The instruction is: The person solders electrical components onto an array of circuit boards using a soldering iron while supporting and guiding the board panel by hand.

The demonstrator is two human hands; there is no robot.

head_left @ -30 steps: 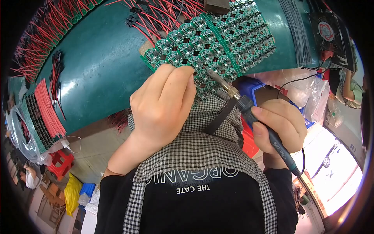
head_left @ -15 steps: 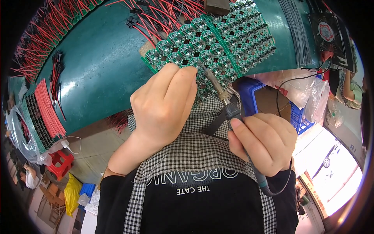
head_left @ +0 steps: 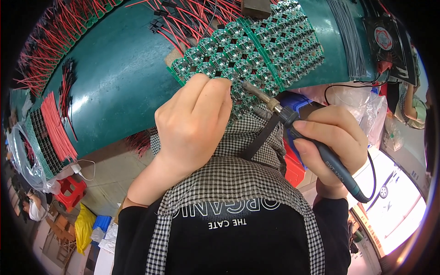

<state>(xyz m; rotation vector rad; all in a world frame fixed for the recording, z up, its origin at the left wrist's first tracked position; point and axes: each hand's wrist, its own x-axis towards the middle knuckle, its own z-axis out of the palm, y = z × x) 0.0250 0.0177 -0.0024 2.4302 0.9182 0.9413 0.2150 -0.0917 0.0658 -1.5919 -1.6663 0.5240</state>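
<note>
A panel of round green circuit boards (head_left: 240,55) lies at the near edge of the green worktop. In my right hand (head_left: 334,140) is a soldering iron (head_left: 316,149), gripped by its dark handle and slanting up to the left. Its tip reaches the panel close beside the fingers of my left hand (head_left: 195,121). That hand is closed over the panel's near left part, thumb and index finger pinched together. Whatever lies between those fingertips is hidden from view.
Red and black wires with connectors (head_left: 183,20) lie behind the panel, near a dark block (head_left: 255,8). Grey wires (head_left: 346,36) and a black fan (head_left: 386,39) are at the right. Red wires (head_left: 57,128) lie at the left on the green worktop (head_left: 114,78). A red stool (head_left: 71,192) stands below.
My right hand has moved right and slightly up, turning the soldering iron to a flatter slant with its tip still by my left fingers. My left hand has barely moved.
</note>
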